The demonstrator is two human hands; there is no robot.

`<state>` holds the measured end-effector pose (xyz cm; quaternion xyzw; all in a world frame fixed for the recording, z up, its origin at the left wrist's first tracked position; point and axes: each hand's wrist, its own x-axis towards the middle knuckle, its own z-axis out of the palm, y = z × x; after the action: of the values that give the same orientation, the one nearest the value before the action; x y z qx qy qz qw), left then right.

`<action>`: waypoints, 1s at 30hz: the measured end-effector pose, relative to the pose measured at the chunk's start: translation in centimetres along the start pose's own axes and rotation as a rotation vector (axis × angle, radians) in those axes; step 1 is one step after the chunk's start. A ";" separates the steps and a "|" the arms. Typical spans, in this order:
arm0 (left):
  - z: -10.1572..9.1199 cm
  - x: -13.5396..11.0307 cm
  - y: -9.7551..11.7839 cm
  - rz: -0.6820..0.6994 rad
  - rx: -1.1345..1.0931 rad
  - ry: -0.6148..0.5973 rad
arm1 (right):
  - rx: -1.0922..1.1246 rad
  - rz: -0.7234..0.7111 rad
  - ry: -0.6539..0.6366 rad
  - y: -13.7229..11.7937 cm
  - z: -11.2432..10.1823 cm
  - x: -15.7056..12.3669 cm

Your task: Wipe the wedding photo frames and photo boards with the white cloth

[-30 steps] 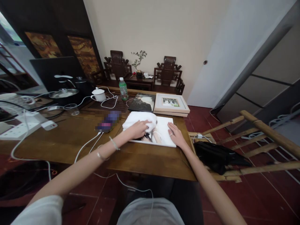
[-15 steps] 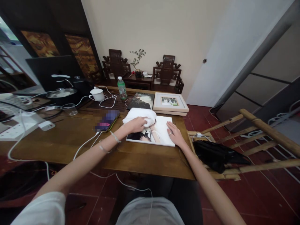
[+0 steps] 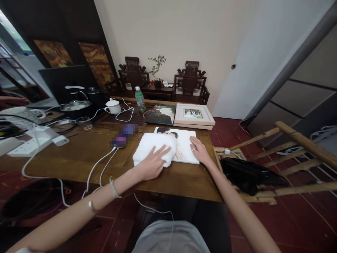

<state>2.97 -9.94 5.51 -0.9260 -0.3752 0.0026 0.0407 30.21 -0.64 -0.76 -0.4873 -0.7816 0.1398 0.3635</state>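
Note:
A white folded cloth [image 3: 152,147] lies on a white photo print [image 3: 185,149] on the wooden table [image 3: 79,154]. My left hand [image 3: 152,163] presses flat on the cloth's near edge, fingers spread. Over on the print's right edge rests my right hand [image 3: 199,151], flat and open, a ring on one finger. The print shows two people at its far end; the cloth covers its left and near part.
A phone [image 3: 123,135] on a white cable lies left of the print. Behind are a framed picture [image 3: 193,115], a dark photo [image 3: 161,114], a green bottle [image 3: 140,100], a white lidded cup [image 3: 113,106] and a power strip [image 3: 31,146]. A bamboo chair [image 3: 273,158] holding a black bag [image 3: 247,175] stands to the right.
My left hand has dragged the cloth from the print's far end toward me, uncovering the top of the picture. My right hand stayed on the print's right edge.

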 end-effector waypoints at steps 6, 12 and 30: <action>0.6 7.0 -5.4 -0.034 0.002 -0.007 | -0.001 -0.008 0.011 0.2 0.1 -0.1; 1.3 9.9 -7.4 -0.084 -0.004 0.019 | 0.009 0.005 0.015 0.1 0.1 -0.1; -1.5 1.2 3.3 -0.028 -0.147 -0.081 | 0.006 0.002 0.001 -0.2 -0.2 -0.1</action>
<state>6.19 -11.60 6.76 -0.9204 -0.3885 0.0120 -0.0424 30.25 -0.85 -0.52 -0.4870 -0.7805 0.1422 0.3653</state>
